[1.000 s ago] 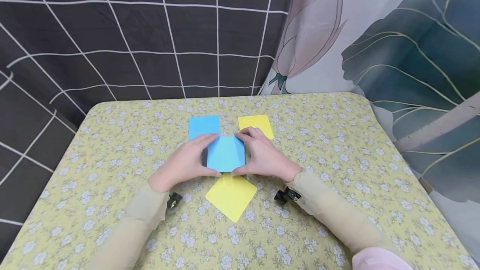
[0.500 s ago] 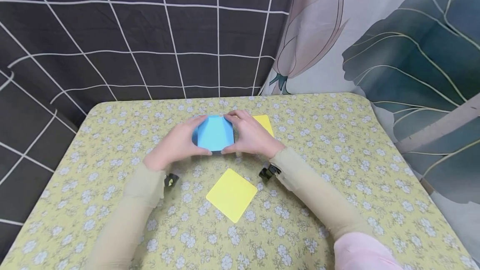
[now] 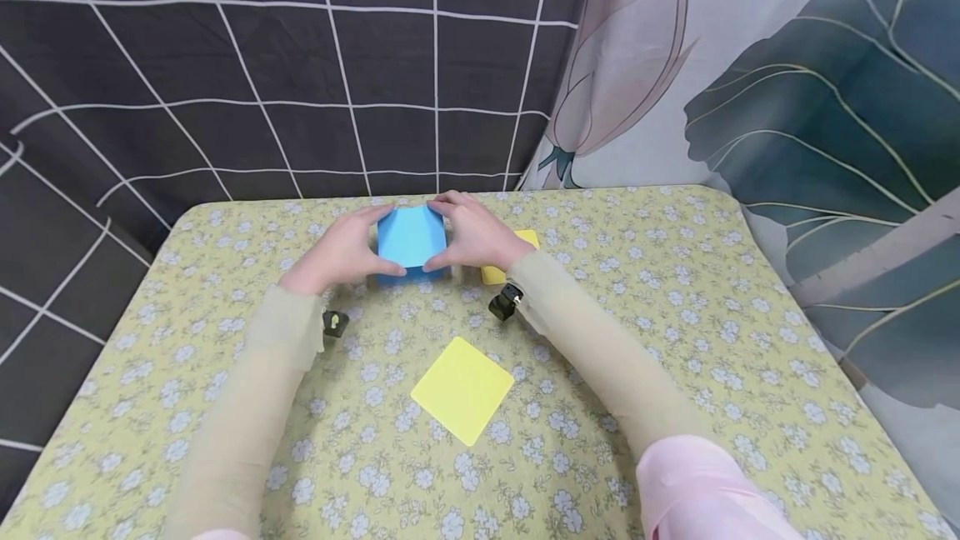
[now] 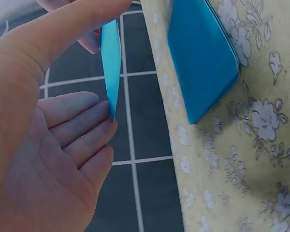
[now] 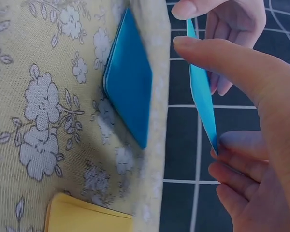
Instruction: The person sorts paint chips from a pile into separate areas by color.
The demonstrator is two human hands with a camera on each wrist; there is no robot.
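A blue square card (image 3: pixel 411 237) is held in the air near the far edge of the table, slightly bowed. My left hand (image 3: pixel 339 248) pinches its left side between thumb and fingers, and my right hand (image 3: pixel 474 236) pinches its right side. In both wrist views the card appears nearly edge-on, apart from the tabletop. Beneath it a stack of blue cards (image 4: pixel 203 58) lies on the cloth, mostly hidden by the held card in the head view. To its right are yellow cards (image 5: pixel 89 215), partly covered by my right hand and wrist in the head view.
One yellow card (image 3: pixel 462 390) lies turned like a diamond nearer the front. A flowered yellow cloth (image 3: pixel 645 315) covers the table. Behind it hangs a dark curtain (image 3: pixel 285 57) with white grid lines; a leaf-printed curtain (image 3: pixel 810 123) hangs at the right.
Both hands have carried the blue card away from me and a little left, from above the front yellow card to over the blue stack. The front yellow card has stayed put.
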